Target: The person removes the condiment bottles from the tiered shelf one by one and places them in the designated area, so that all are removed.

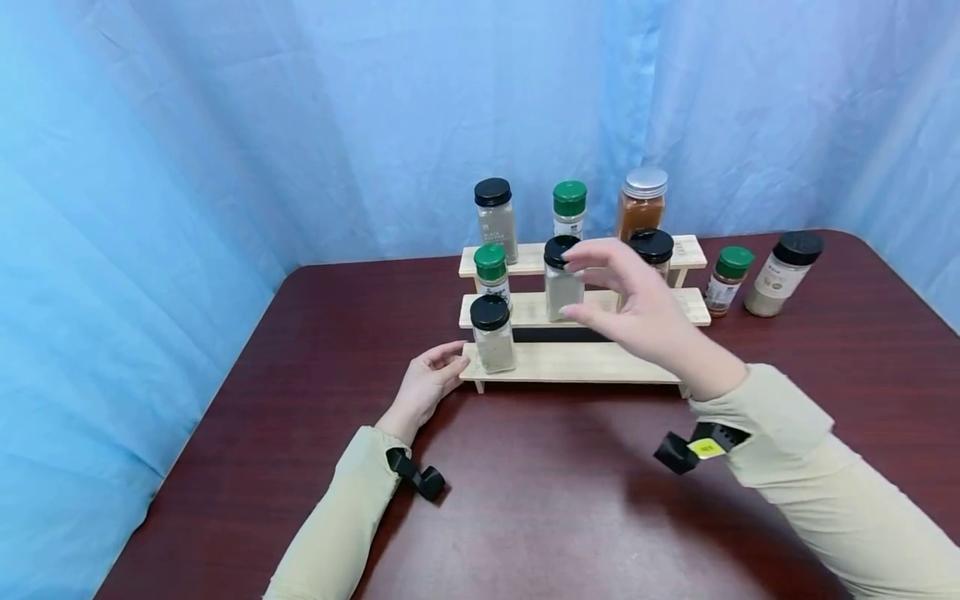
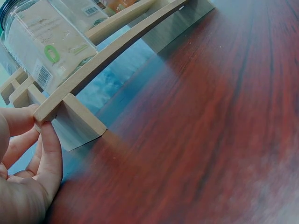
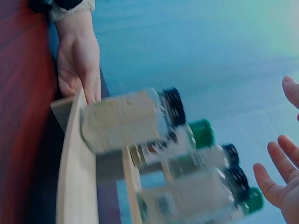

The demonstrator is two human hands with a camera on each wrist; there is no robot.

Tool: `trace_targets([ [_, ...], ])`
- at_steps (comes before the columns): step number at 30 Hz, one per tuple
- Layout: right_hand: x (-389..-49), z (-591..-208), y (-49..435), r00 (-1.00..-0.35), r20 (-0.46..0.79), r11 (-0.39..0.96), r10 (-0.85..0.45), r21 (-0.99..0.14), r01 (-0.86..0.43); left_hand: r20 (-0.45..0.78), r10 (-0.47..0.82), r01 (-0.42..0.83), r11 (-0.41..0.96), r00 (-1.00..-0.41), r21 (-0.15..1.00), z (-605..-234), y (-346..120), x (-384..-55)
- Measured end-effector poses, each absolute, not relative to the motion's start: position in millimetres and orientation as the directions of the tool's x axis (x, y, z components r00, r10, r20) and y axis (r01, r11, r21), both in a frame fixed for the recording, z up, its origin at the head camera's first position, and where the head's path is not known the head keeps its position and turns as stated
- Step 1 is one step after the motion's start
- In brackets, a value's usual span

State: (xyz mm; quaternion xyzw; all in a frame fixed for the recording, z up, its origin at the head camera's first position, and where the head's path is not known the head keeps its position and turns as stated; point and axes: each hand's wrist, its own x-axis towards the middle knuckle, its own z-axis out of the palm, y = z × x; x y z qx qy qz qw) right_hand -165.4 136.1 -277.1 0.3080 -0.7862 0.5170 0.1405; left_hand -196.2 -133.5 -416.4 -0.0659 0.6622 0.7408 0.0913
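Observation:
A three-tier wooden spice rack [image 1: 592, 363] stands on the table. My left hand [image 1: 423, 385] pinches the left end of its lowest shelf between thumb and fingers, plain in the left wrist view. A black-lidded spice jar [image 1: 495, 347] stands at the left of that shelf. My right hand [image 1: 637, 312] is raised before the middle tier, fingers spread and nothing held. Behind its fingertips stands another black-lidded jar [image 1: 562, 289]. The right wrist view shows these fingers [image 3: 280, 156] apart from the jars. A second middle-tier jar [image 1: 651, 244] is partly hidden by my right hand.
A green-capped jar [image 1: 492, 265] stands at the middle tier's left. The top tier bears a black pepper jar [image 1: 497, 218], a green-capped jar [image 1: 570, 200] and a silver-lidded jar [image 1: 642, 204]. Right of the rack are a small green-capped jar [image 1: 726, 283] and a larger black-lidded jar [image 1: 783, 275].

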Motion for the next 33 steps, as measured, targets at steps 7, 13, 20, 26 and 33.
trace_targets([
  [7, -173, -292, 109, -0.759, 0.493, 0.296, -0.425, -0.716, -0.632, -0.205, 0.057, -0.21, -0.106, -0.977, 0.972, -415, -133, -196],
  [13, -179, -309, 92, -0.752, 0.467, 0.28, -0.466, -0.728, -0.625, -0.207, 0.055, -0.211, -0.101, -0.977, 0.972, -415, -134, -196],
  [20, -183, -327, 80, -0.78, 0.418, 0.309, -0.465, -0.749, -0.586, -0.205, 0.063, -0.21, -0.1, -0.977, 0.972, -415, -134, -194],
  [26, -185, -337, 77, -0.789, 0.411, 0.31, -0.457, -0.757, -0.574, -0.202, 0.066, -0.208, -0.098, -0.977, 0.973, -416, -134, -194],
  [33, -185, -344, 76, -0.817, 0.366, 0.326, -0.445, -0.784, -0.528, -0.208, 0.053, -0.213, -0.112, -0.977, 0.971, -417, -133, -195],
])
